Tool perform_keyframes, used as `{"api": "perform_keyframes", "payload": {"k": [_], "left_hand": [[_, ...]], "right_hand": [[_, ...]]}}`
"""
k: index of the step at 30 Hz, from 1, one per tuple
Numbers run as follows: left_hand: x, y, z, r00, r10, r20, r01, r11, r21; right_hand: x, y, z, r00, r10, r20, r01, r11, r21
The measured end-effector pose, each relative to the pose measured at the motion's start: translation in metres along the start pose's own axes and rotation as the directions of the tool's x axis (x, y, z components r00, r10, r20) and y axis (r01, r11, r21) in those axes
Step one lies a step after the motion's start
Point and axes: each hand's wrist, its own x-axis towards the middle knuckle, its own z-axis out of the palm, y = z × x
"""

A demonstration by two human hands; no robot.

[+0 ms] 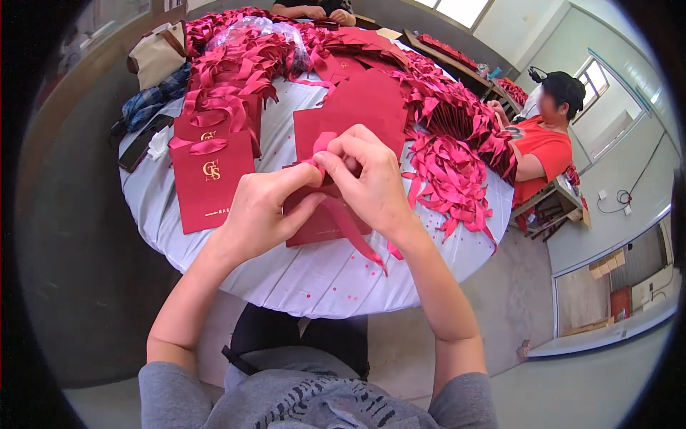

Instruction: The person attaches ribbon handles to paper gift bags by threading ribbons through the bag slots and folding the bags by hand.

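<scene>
Pink satin ribbon [350,227] was gripped where the fingers of my left hand [266,209] and right hand [370,177] met, both sets pinching it close together. Its loose tail hung slantwise across a dark red paper bag [311,234], which sat just beneath my hands on the white-covered bench [268,286]. More red bags [209,201] with ribbon handles [207,147] lay to my left, and a heap of pink ribbons [454,175] spread to my right.
</scene>
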Motion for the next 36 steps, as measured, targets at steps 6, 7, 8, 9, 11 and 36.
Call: {"api": "perform_keyframes", "payload": {"k": [6,7,8,9,11,36], "left_hand": [[0.001,-0.006,-0.01,0.992,-0.117,0.044,0.121,0.989,-0.089],[0.002,-0.007,-0.011,0.987,-0.137,0.082,0.147,0.98,-0.132],[0.004,-0.007,-0.012,0.987,-0.139,0.08,0.148,0.98,-0.133],[0.006,-0.006,-0.013,0.98,-0.17,0.104,0.183,0.975,-0.127],[0.008,-0.004,-0.014,0.972,-0.196,0.133,0.212,0.97,-0.121],[0.049,-0.004,0.003,0.933,0.171,0.318,-0.23,0.96,0.159]], "right_hand": [[-0.01,0.01,-0.024,0.952,-0.246,0.183,0.282,0.937,-0.206],[-0.013,0.01,-0.027,0.951,-0.246,0.187,0.283,0.937,-0.206],[-0.016,0.011,-0.029,0.954,-0.239,0.182,0.277,0.934,-0.226],[-0.018,0.011,-0.03,0.956,-0.232,0.178,0.271,0.931,-0.246],[-0.022,0.008,-0.027,0.956,-0.237,0.172,0.275,0.927,-0.256],[-0.104,0.01,0.038,0.978,0.124,-0.166,-0.167,0.946,-0.277]]}}
